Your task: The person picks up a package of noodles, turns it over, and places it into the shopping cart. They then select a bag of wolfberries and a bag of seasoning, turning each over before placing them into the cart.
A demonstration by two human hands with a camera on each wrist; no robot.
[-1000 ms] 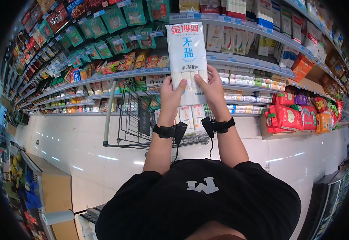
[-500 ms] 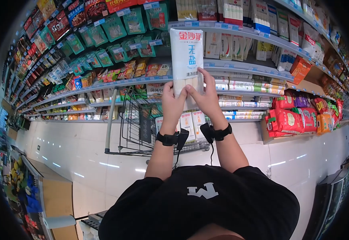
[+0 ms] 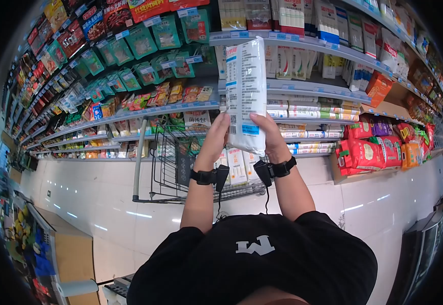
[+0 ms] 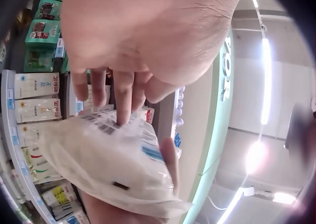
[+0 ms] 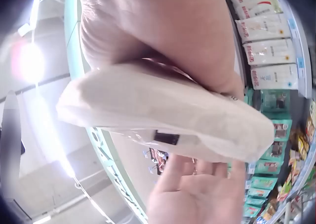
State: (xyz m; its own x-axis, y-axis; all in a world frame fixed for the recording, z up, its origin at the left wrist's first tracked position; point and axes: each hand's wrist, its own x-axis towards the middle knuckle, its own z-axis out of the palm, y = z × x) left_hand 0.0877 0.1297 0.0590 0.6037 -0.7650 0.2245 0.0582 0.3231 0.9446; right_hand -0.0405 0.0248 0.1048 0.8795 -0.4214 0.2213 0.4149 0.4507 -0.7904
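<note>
A white plastic pack of dried noodles is held up in front of the shelves, its printed back with the barcode towards the head camera. My right hand grips its lower right side, thumb on the near face and fingers behind. In the right wrist view the pack's end lies against the right palm. My left hand is at the pack's lower left edge. Its fairly straight fingers touch the printed face in the left wrist view, not wrapped round it.
A wire shopping cart stands under the hands, with more white noodle packs showing beside its basket. Shelves ahead carry noodle packs and green hanging pouches. Red bags are stacked at the right.
The noodle pack has turned from its front with large lettering to its printed back. The left hand has loosened from its two-handed hold to a fingertip touch at the left edge.
</note>
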